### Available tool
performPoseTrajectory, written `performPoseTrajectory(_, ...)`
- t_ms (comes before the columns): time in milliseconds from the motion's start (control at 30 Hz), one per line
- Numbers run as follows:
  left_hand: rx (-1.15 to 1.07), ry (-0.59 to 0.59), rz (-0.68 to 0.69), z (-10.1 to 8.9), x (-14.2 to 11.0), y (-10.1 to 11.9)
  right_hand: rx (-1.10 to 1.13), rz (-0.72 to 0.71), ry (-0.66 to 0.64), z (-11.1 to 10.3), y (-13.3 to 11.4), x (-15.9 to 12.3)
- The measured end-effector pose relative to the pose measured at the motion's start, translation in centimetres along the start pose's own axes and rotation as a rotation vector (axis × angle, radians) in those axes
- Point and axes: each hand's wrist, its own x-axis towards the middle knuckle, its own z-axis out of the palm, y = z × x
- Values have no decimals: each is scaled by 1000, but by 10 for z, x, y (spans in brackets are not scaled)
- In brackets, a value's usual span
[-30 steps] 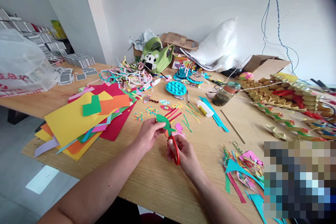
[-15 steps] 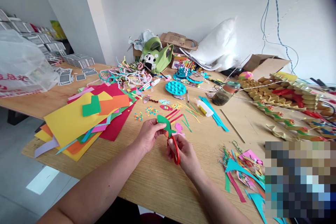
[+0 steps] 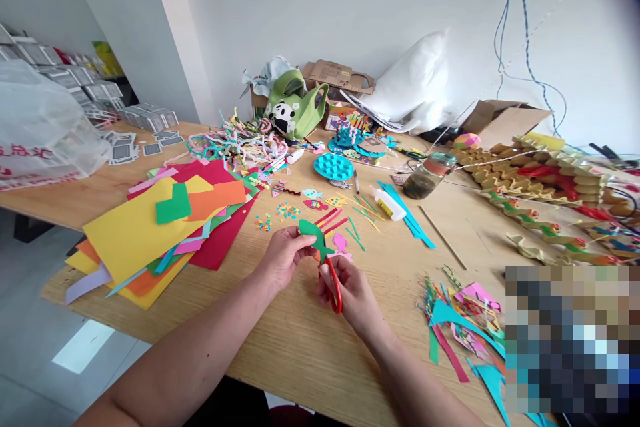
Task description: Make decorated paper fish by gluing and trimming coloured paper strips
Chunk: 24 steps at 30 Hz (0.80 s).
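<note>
My left hand pinches a green fish-shaped foam cutout just above the wooden table. My right hand is closed round the red handles of small scissors, whose blades meet the fish's tail end. A pink fish cutout lies on the table right behind the scissors. Both hands are close together near the table's front middle.
A stack of coloured foam sheets lies to the left, offcut scraps to the right. Farther back are a white glue bottle, a teal disc, pipe cleaners, a jar and a green panda bag.
Hands, fish and scissors keep the same pose; only the camera has shifted slightly.
</note>
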Motion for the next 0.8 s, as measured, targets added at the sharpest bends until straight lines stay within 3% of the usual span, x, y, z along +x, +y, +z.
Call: performPoseTrajectory(800, 18, -9, 6, 0, 0, 1, 9, 5, 4, 0, 5, 1)
